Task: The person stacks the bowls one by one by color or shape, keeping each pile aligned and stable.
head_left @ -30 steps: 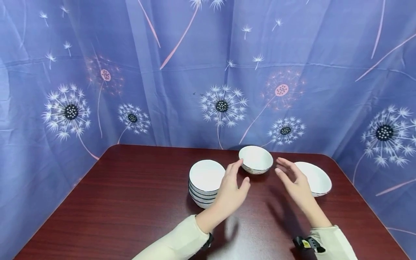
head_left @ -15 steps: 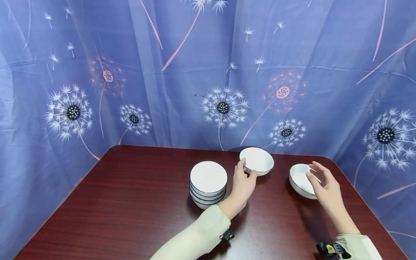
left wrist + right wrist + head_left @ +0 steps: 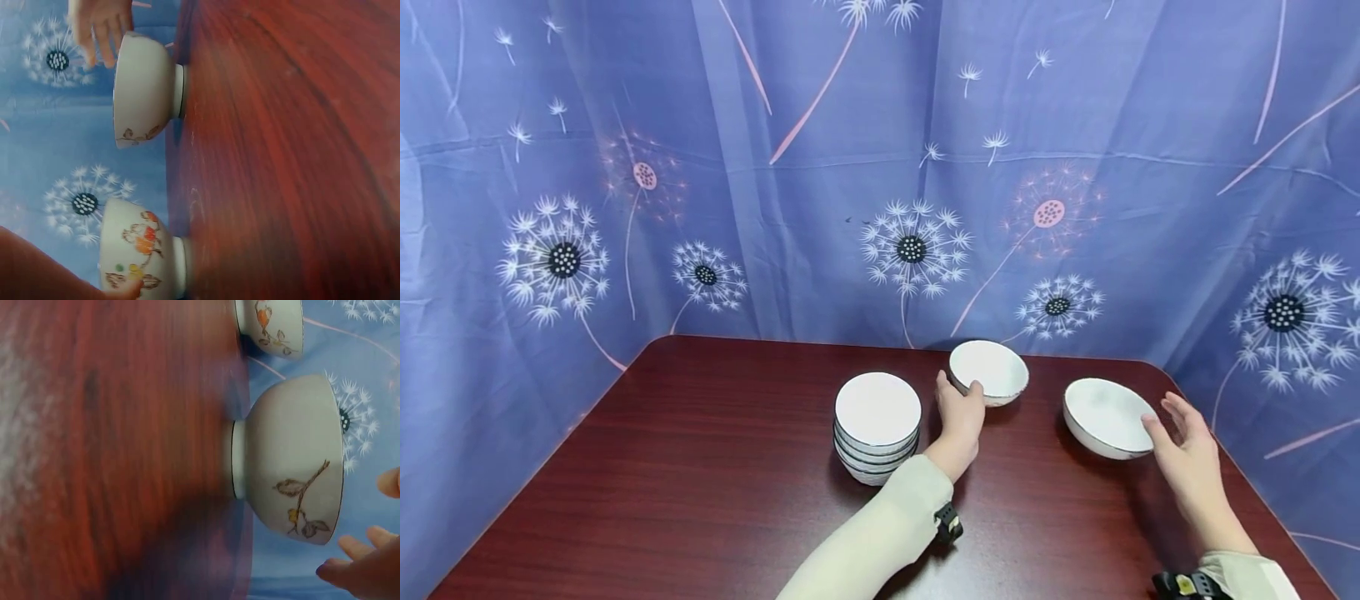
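In the head view, a white bowl (image 3: 988,367) stands upright near the table's back edge. My left hand (image 3: 958,421) is at its near left side, thumb against the front and fingers spread loosely beside it. The left wrist view shows a fingertip touching the bowl's painted side (image 3: 140,244); whether it bears weight I cannot tell. A second white bowl (image 3: 1108,417) stands upright to the right. Just off its right side is my right hand (image 3: 1195,471), fingers apart and loosely curved, thumb by the rim. In the right wrist view, a gap separates fingers from this bowl (image 3: 294,456).
A stack of several white bowls (image 3: 877,417) stands to the left of my left hand. The dark red wooden table (image 3: 685,467) reaches back to a blue curtain (image 3: 820,250) with dandelion prints. Black straps sit on both wrists.
My left hand has moved right, away from the stack, to the back bowl's side. My right hand has moved right, passing over the right bowl to its far side. The bowls stay put.
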Motion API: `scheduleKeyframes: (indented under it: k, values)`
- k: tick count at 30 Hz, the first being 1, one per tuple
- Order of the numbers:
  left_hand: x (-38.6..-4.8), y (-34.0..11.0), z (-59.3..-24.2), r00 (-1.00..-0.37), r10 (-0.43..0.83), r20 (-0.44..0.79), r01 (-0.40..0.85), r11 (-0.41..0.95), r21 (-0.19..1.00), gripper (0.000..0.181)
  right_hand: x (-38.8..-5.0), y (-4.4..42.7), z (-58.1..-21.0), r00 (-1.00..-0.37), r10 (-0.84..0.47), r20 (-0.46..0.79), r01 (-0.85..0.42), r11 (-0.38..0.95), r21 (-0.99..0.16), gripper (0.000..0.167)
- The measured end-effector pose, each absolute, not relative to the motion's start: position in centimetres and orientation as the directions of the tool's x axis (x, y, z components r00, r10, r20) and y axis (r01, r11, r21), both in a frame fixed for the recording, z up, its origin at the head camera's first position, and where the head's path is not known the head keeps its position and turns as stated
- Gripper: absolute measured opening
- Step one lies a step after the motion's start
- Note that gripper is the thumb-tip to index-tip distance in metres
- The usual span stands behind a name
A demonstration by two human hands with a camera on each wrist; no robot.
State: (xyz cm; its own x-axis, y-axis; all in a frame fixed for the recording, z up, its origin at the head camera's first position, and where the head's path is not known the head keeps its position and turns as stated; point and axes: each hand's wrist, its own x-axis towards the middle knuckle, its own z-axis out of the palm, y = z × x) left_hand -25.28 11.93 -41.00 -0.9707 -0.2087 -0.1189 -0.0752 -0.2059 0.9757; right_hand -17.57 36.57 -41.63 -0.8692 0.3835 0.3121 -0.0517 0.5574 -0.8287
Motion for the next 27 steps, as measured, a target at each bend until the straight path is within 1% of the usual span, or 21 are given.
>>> scheduleKeyframes:
  k: [3, 9, 12, 16, 18, 21, 27]
  values:
    - [-25.9, 12.3, -41.2, -0.967, -0.193, -0.168, -0.11, -0.279, 0.954, 0.067, -17.5, 37.0, -41.6, -0.885, 0.404, 0.231, 0.026, 0.539, -0.842, 0.063]
    - [-26.7, 12.7, -41.7, -0.958, -0.175, -0.226, -0.142, -0.394, 0.908, 0.065, -17.3, 37.5, -42.0, -0.917, 0.374, 0.136, 0.08, 0.509, -0.857, 0.069]
    - [-27.0, 12.9, -42.0, -0.951, -0.159, -0.265, -0.168, -0.452, 0.876, 0.064, -17.1, 37.7, -42.4, -0.935, 0.346, 0.081, 0.079, 0.424, -0.902, 0.071]
    - [-27.4, 13.0, -42.6, -0.948, -0.154, -0.28, -0.172, -0.493, 0.853, 0.063, -17.3, 37.5, -42.6, -0.95, 0.312, -0.008, 0.091, 0.252, -0.963, 0.071]
    - [-27.5, 13.0, -42.8, -0.949, -0.149, -0.279, -0.168, -0.509, 0.844, 0.063, -17.4, 37.4, -42.6, -0.954, 0.296, -0.039, 0.099, 0.191, -0.976, 0.07]
    - [-27.5, 13.1, -42.9, -0.95, -0.137, -0.28, -0.166, -0.537, 0.827, 0.063, -17.4, 37.1, -42.5, -0.963, 0.262, -0.067, 0.108, 0.146, -0.983, 0.069]
    - [-27.5, 13.2, -43.3, -0.954, -0.125, -0.271, -0.16, -0.553, 0.818, 0.063, -17.4, 36.9, -42.3, -0.96, 0.257, -0.114, 0.137, 0.072, -0.988, 0.064]
